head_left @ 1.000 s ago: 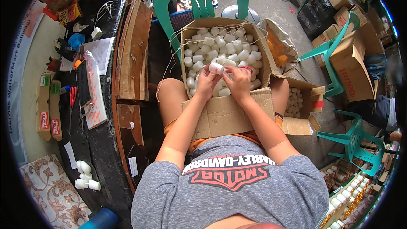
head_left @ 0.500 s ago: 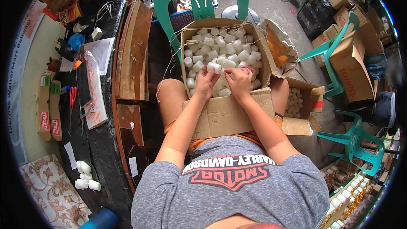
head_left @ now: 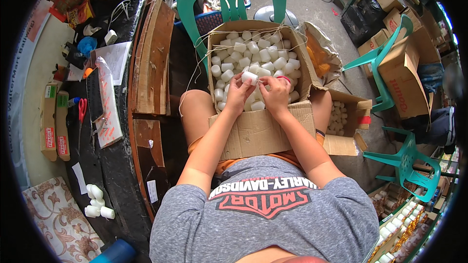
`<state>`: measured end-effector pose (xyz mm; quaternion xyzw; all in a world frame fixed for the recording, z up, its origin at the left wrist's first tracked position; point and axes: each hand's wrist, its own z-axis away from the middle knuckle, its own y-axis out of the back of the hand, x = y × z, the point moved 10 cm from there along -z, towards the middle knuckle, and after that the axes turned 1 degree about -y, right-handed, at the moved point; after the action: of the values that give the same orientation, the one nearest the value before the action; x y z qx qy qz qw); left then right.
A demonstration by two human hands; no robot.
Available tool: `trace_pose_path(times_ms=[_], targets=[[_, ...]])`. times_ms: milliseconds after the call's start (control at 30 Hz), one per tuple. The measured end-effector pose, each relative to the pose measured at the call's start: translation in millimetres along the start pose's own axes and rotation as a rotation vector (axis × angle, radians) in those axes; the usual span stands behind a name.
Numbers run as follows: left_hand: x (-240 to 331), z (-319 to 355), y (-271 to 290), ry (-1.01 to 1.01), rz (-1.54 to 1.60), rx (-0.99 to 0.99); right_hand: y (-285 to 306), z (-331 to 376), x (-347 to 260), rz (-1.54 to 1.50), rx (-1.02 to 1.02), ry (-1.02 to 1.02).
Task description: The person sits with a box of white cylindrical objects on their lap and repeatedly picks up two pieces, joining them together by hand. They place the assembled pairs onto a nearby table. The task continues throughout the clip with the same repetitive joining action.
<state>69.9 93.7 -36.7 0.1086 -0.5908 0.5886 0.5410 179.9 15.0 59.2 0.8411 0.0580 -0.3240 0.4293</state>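
Over an open cardboard box (head_left: 309,64) full of short white cylinders (head_left: 265,55), my two hands meet close together. My left hand (head_left: 239,92) is closed round one white cylinder (head_left: 249,77), its fingers and thumb on the sides. Just to the right, my right hand (head_left: 275,95) has its fingers pinched together at that cylinder's end. What sits in the pinch is too small to make out. Something red (head_left: 283,78) shows by the right hand's fingers, partly hidden. A cardboard flap (head_left: 258,134) lies under my wrists, across my lap.
A green chair (head_left: 195,5) stands behind the box; thin strings hang off the box's left edge. At right is a smaller box (head_left: 363,112) of cylinders. The black-covered table (head_left: 109,165) at left bears red scissors (head_left: 83,109) and several white cylinders (head_left: 97,195).
The white cylinder in my left hand has shifted slightly to the right and turned a little. My right hand stays pinched beside it.
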Motion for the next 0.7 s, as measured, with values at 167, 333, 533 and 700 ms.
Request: trace_pose_path(times_ms=[167,333,533,700], targets=[[-4.9,-2.4,5.3,0.047,0.042,0.026,-1.3,0.1,-0.6,-0.004,-0.017,0.015],[-5.3,-2.3,4.0,0.057,0.008,0.019,-1.1,0.3,-0.9,0.023,-0.021,0.024],[-2.5,0.0,0.3,0.051,-0.025,0.0,-0.2,1.1,-6.7,0.054,-0.001,0.068],[-1.1,2.5,-2.9,0.056,-0.059,-0.01,-0.1,1.4,-6.6,0.063,-0.001,0.084]])
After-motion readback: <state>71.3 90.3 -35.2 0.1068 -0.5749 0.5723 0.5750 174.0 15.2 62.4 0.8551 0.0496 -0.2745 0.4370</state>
